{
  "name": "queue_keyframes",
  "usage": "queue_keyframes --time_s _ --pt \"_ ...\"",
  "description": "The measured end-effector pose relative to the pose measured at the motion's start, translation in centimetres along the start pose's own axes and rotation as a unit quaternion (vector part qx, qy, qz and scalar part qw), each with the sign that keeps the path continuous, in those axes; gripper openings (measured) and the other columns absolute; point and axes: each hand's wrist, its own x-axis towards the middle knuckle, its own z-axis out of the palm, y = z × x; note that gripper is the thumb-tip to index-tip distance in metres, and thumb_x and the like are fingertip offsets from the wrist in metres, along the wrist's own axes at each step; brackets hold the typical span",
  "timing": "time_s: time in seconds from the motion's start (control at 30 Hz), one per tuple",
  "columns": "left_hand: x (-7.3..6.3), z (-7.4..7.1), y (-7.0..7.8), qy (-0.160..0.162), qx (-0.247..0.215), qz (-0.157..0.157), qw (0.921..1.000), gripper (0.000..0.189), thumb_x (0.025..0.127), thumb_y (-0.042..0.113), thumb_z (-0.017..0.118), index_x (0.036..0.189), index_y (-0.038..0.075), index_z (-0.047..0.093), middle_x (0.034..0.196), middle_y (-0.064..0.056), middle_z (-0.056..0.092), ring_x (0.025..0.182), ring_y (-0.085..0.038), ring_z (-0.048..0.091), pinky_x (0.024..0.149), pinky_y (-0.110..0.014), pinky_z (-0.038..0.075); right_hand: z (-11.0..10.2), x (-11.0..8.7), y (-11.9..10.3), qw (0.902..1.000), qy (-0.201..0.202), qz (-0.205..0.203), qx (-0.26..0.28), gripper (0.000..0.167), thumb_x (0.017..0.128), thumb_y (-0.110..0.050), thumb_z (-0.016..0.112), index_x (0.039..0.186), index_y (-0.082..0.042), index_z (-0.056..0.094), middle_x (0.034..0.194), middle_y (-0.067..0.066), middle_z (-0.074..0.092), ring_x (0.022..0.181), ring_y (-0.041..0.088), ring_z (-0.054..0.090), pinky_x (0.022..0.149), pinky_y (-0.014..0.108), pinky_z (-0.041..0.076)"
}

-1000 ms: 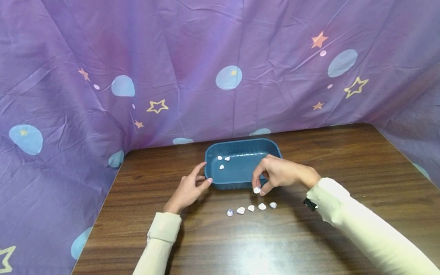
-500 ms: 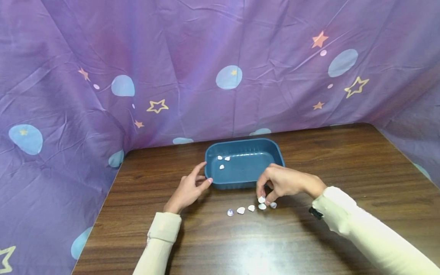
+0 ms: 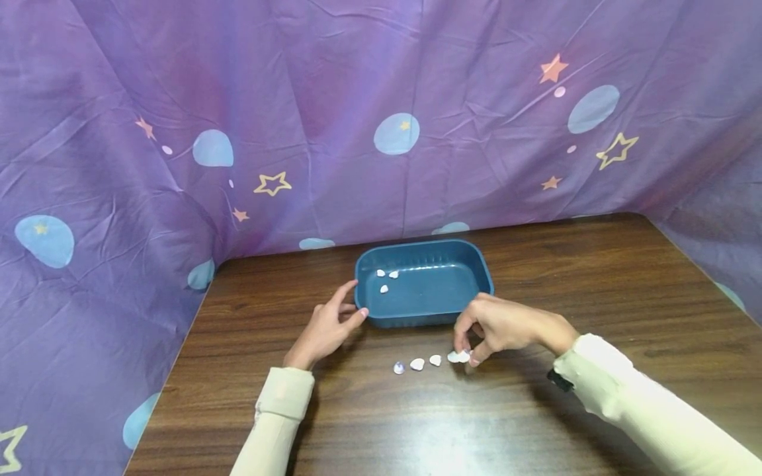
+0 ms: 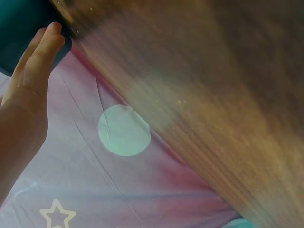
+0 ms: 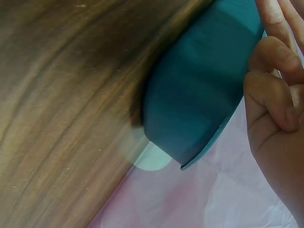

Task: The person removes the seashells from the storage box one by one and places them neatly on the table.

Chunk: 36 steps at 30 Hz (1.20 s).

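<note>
My right hand (image 3: 500, 325) pinches a small white seashell (image 3: 464, 356) between thumb and fingertips, low over the right end of a row of shells. That shell overlaps a neighbouring row shell (image 3: 454, 357) in the head view; whether they touch, I cannot tell. The fingers cover the row's far right end. Further left in the row lie a white shell (image 3: 436, 360), another white shell (image 3: 417, 364) and a bluish-white shell (image 3: 399, 367). My left hand (image 3: 324, 332) rests its extended fingers and thumb against the left end of a blue plastic bin (image 3: 423, 318). In the left wrist view, its fingers (image 4: 39, 59) lie along the bin's wall.
Inside the bin, three white shells (image 3: 383, 289) sit at the left side. The bin stands near the back of the brown wooden table (image 3: 286, 277). A purple curtain (image 3: 333, 132) with stars and blue spots hangs behind and beside the table.
My right hand has moved right and toward the near side with the pinched shell, from the bin's front edge down to the row's right end. The left hand has stayed put.
</note>
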Motion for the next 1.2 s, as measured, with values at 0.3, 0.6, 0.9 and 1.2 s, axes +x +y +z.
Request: queue_keyframes --time_s 0.3,0.6,0.9,1.2 --pt "0.0 0.0 0.0 0.003 -0.002 -0.001 1.0000 0.067 0.098 0.034 0.065 0.156 0.020 0.036 0.124 -0.021 0.071 0.114 -0.033 0.070 0.103 -0.052 0.054 0.5 -0.8 0.3 1.0000 -0.002 0.000 0.008 0.023 0.067 -0.013 0.090 0.078 -0.027 0.075 0.071 -0.017 0.069 0.060 -0.006 0.050 0.052 0.014 0.043" --pt "-0.1 0.0 0.2 0.002 -0.005 0.000 1.0000 0.067 0.098 0.034 0.065 0.156 0.020 0.035 0.124 -0.022 0.071 0.114 -0.034 0.070 0.102 -0.052 0.054 1.2 -1.4 0.5 0.9997 -0.010 0.015 0.018 0.024 0.067 -0.008 0.088 0.079 -0.025 0.075 0.075 -0.015 0.072 0.066 -0.005 0.056 0.060 0.017 0.051" --pt "0.0 0.0 0.2 0.006 -0.002 0.003 1.0000 0.067 0.097 0.032 0.066 0.156 0.020 0.036 0.123 -0.021 0.072 0.112 -0.035 0.071 0.104 -0.053 0.053 1.9 -1.7 0.8 0.9995 -0.019 0.026 0.003 0.026 0.066 -0.006 0.087 0.079 -0.023 0.073 0.067 -0.015 0.063 0.060 -0.008 0.052 0.056 0.014 0.048" --pt "-0.1 0.0 0.2 0.005 0.001 0.001 1.0000 0.067 0.097 0.032 0.066 0.156 0.020 0.036 0.123 -0.022 0.071 0.113 -0.035 0.071 0.105 -0.053 0.052 2.2 -1.8 0.6 0.9988 -0.027 0.037 -0.013 0.025 0.066 -0.004 0.086 0.077 -0.021 0.072 0.063 -0.015 0.064 0.058 -0.009 0.053 0.056 0.013 0.047"
